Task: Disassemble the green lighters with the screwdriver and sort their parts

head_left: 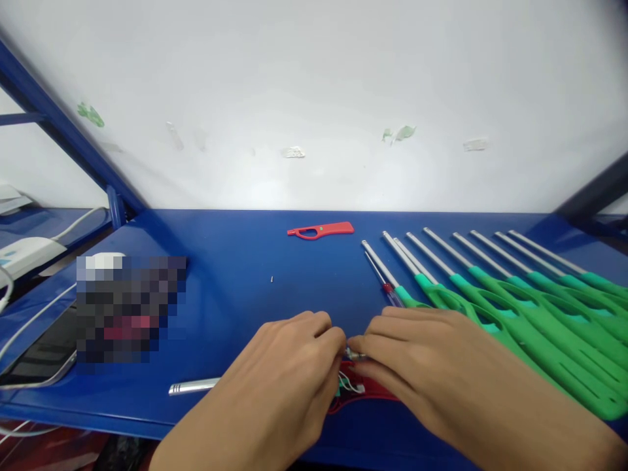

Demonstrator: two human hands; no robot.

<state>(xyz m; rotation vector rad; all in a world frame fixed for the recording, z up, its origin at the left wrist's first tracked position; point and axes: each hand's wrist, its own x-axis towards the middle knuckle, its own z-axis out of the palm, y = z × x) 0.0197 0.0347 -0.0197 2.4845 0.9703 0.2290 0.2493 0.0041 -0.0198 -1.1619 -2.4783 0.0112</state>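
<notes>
1. Centre: red shell [338, 228], green mark [321, 228] too small to read.
2. Lower centre: open red casing [377, 390], white wires [349, 384] inside.
3. Right hand [417, 360] pinches a metal piece [355, 354]; left hand [299, 369] curls beside it, hold unclear.

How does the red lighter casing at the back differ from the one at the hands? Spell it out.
The far red casing lies untouched, its whole outline showing; the near red casing is partly hidden by the left hand and right hand. White wires show at the near red casing; none show on the far red casing. Both are red.
</notes>
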